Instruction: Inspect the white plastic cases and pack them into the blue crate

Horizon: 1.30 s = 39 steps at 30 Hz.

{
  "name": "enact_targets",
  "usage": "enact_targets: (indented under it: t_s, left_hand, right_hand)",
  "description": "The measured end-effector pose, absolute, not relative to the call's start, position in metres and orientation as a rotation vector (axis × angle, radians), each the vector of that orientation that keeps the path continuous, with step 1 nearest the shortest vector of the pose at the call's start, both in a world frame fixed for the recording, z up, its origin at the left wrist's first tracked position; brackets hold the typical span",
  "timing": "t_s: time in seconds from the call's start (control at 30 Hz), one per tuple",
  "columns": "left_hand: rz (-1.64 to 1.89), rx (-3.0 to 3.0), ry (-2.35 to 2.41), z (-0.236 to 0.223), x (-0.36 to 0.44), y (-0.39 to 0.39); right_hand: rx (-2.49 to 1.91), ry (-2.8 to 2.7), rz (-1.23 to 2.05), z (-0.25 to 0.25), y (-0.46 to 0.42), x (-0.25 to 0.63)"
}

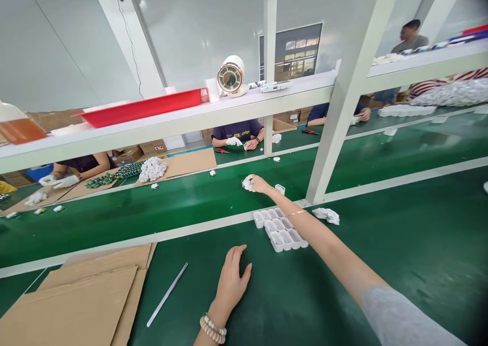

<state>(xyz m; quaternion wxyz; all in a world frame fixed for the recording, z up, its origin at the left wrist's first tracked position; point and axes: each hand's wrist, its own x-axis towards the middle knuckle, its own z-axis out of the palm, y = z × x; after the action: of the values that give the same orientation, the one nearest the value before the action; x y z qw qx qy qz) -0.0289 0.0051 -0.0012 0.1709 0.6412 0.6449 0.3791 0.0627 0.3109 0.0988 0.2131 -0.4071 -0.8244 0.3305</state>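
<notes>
My right hand [261, 184] reaches out over the green conveyor belt, its fingers closed around a small white part [248, 183]. The fingers partly hide that part, so I cannot make out its full shape. Just behind the hand, a white plastic cup [280, 189] sits near the belt's edge. Several open white cups [282, 240] stand in rows on the green table, below my right forearm. To the left of these cups, my left hand [232, 275] is low over the table, thumb and fingers apart, with nothing in it. Silver tweezers [168, 295] lie farther left.
Flat cardboard sheets [84, 300] cover the near left. A crumpled white glove or cloth [327, 215] lies right of the cups. A post [335, 112] and shelf [168, 127] rise ahead. Small white pieces [212, 173] dot the belt [183, 198]; co-workers' gloved hands [61, 181] are beyond.
</notes>
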Motion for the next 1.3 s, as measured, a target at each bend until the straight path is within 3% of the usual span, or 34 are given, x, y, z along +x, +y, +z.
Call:
enact_targets:
  t_s: [0.3, 0.53, 0.9, 1.3]
  left_hand:
    - [1.141, 1.636, 1.770, 0.011, -0.024, 0.089]
    - [1.120, 1.673, 1.725, 0.021, -0.019, 0.152]
    - [1.360, 2.071, 1.741, 0.170, -0.030, 0.053]
    - [1.146, 2.384, 1.942, 0.187, -0.025, 0.017]
  right_hand:
    - [-0.681, -1.949, 1.172, 0.117, 0.234, 0.133]
    - [-0.581, -2.104, 0.801, 0.150, 0.197, 0.165]
    - [-0.303, -2.142, 0.604, 0.164, 0.154, 0.164]
    - [-0.206, -2.130, 0.358, 0.164, 0.129, 0.165]
